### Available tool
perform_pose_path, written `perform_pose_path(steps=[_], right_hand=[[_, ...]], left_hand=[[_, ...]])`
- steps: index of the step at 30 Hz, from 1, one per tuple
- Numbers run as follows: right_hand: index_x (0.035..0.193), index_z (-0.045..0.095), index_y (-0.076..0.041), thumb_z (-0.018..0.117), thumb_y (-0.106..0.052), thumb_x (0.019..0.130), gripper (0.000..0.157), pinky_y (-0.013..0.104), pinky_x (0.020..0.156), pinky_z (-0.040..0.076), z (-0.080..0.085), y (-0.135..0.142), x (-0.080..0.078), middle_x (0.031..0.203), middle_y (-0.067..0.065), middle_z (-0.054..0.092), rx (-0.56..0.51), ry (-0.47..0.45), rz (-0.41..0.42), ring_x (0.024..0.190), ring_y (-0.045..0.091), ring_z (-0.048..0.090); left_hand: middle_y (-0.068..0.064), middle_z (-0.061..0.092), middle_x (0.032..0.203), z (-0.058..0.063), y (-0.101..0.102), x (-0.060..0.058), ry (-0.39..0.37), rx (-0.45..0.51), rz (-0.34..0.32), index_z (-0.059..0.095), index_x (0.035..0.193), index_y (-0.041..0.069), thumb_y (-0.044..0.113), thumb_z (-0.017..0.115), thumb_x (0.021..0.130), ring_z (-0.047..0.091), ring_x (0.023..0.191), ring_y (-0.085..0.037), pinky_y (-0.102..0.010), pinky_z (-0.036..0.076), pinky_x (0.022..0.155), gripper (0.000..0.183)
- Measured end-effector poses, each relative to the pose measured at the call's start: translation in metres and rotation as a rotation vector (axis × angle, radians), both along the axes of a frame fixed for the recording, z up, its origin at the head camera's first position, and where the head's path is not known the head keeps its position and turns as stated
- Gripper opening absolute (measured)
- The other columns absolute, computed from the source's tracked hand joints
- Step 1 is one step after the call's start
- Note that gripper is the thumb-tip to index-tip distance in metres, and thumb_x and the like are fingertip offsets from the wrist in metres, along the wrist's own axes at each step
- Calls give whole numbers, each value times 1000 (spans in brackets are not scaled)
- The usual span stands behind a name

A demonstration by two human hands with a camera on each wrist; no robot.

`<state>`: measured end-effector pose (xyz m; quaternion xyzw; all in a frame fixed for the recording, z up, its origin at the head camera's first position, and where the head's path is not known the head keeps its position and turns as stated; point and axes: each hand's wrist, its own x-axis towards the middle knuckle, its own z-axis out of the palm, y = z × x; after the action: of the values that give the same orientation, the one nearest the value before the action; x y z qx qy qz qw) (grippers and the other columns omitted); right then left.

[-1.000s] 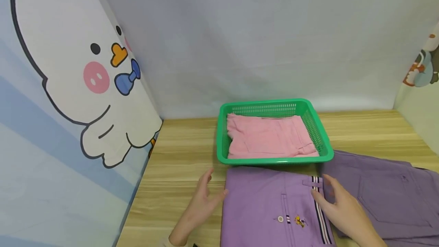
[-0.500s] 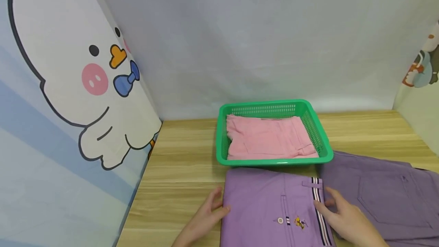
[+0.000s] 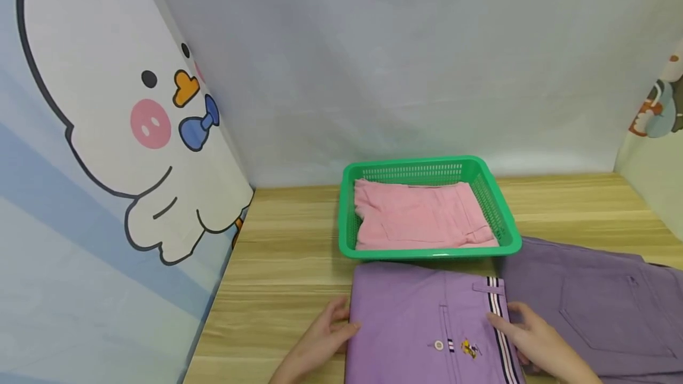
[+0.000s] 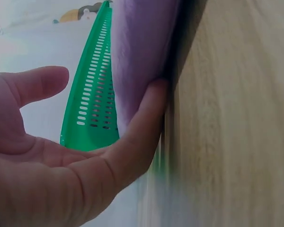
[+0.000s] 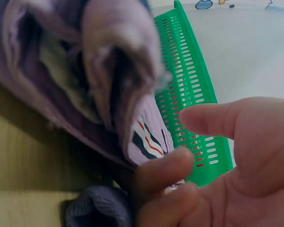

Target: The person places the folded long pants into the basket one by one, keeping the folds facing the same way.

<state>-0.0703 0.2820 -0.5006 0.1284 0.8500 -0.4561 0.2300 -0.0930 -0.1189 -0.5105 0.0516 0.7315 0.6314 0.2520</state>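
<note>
Folded light purple trousers lie on the wooden table, with a striped waistband, a button and a small embroidered figure. At their left edge is my left hand. The left wrist view has its fingertips tucked at the bottom of the fold while the thumb stands apart from the cloth. My right hand is at the waistband side, fingers bent at the edge. Its thumb is spread away from the layered waistband edge in the right wrist view.
Just behind the trousers stands a green plastic basket holding folded pink trousers. Darker purple trousers lie to the right, partly behind my right hand. A white curtain closes off the back, and a cartoon-printed sheet the left.
My left hand has come down and right against the trousers' left edge. My right hand has lowered slightly to the waistband edge. The trousers and basket stay in place.
</note>
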Motion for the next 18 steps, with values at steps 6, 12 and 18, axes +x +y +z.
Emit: perform_pose_path(steps=[6, 12, 18], right_hand=[[144, 43, 16, 58, -42, 107, 71, 22, 46, 35, -5, 4, 2, 56, -7, 39, -171, 0, 15, 48, 7, 34], [119, 68, 6, 56, -37, 110, 46, 23, 50, 46, -7, 7, 3, 63, -7, 59, -299, -10, 71, 53, 5, 51], [131, 55, 19, 59, -27, 109, 51, 39, 71, 65, -10, -1, 7, 98, 12, 80, -422, 42, 102, 82, 22, 78]], left_hand=[[-21, 77, 109, -8, -5, -6, -54, 19, -114, 40, 151, -17, 16, 59, 108, 77, 94, -26, -40, 67, 78, 57], [-16, 77, 102, -9, -5, -8, -47, -2, -140, 42, 148, -16, 12, 62, 106, 77, 89, -23, -38, 66, 73, 54], [-13, 76, 100, -7, -4, -6, -6, -41, -147, 45, 145, -12, 8, 64, 103, 73, 87, -19, -31, 63, 70, 50]])
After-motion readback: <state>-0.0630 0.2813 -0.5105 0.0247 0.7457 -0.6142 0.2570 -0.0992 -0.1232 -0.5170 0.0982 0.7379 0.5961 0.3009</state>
